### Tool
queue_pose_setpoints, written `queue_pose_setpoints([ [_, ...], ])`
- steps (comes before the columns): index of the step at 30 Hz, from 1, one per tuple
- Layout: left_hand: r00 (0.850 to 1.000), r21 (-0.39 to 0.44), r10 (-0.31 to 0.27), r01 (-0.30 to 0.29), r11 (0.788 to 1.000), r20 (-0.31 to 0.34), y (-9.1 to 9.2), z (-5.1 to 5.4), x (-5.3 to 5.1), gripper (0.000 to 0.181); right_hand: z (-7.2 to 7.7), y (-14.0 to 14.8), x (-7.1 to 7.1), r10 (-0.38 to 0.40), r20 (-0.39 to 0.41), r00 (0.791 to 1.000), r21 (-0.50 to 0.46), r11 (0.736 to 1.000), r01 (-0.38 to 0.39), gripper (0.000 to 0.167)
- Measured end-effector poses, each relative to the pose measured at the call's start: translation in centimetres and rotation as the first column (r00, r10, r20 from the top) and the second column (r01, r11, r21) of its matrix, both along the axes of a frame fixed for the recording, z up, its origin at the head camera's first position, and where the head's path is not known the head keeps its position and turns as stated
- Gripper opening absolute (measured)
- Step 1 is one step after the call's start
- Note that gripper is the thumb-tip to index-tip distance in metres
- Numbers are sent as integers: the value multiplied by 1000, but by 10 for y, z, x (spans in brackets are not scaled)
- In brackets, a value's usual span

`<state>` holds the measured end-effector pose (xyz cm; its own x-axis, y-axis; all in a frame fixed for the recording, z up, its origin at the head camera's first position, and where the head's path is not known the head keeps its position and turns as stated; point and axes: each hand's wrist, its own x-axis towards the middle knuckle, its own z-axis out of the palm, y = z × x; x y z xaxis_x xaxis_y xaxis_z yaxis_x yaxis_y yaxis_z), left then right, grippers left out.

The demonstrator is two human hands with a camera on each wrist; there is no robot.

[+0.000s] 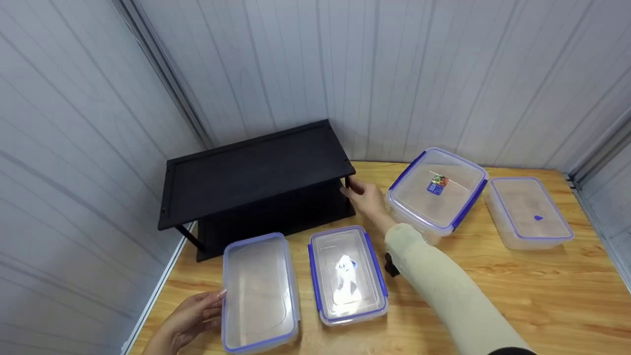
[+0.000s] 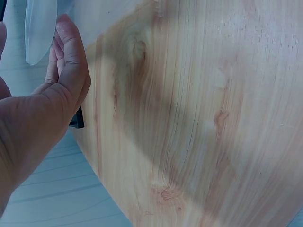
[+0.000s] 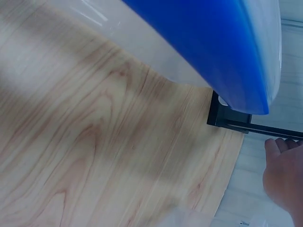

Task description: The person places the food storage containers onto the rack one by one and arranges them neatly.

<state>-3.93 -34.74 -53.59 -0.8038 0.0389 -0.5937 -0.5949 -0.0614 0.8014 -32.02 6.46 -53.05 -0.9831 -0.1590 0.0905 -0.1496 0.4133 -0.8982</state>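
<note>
My right hand (image 1: 367,201) grips the right front post of a black two-tier rack (image 1: 256,172) near the back wall. In the right wrist view, that hand (image 3: 286,175) has its fingers at the dark post. To the left of a clear food container with a thin blue-rimmed lid (image 1: 259,296), my left hand (image 1: 192,318) touches the side with its fingertips, fingers loosely bent. The left wrist view shows the hand (image 2: 57,85) beside the container's translucent end (image 2: 40,33). A second clear container with blue side clips (image 1: 349,276) lies between the two arms.
A large blue-clipped container (image 1: 436,190) stands right of the right hand, close to the forearm. Farther right is a container with a blue-rimmed lid (image 1: 530,209). Panelled walls (image 1: 394,74) bound the wooden table (image 1: 483,281) behind and at both sides.
</note>
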Motion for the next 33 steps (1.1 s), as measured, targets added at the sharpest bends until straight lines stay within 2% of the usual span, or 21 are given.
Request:
queue_pose_setpoints([
  [3,1000,8,-13,13,1000,-7,0,-3,0,52,-1,-1,-1,-9,8,1000,5,1000,9,49],
  [9,1000,-12,-11,11,1000,24,3,-7,-3,55,-1,-3,-4,-36,34,999,2,999,36,43],
  [15,998,-62,34,-31,998,56,8,-9,-8,57,-2,-7,-6,-64,-6,998,-11,998,64,38],
  [20,993,-62,79,-73,995,90,10,-11,-12,46,-6,-9,-8,-97,-51,994,5,995,97,35],
  [25,991,-9,81,-81,997,108,9,-13,-12,52,-7,-10,-8,-129,-71,989,3,992,130,30],
  [27,994,30,50,-53,998,100,8,-14,-11,53,-7,-11,-8,-145,-80,986,7,989,146,29],
  [31,996,110,2,-12,994,94,3,-15,-9,43,-6,-12,-9,-156,-93,983,15,987,158,29],
  [33,995,140,-2,-13,990,104,1,-15,-9,37,-6,-13,-10,-158,-95,983,19,987,161,29],
])
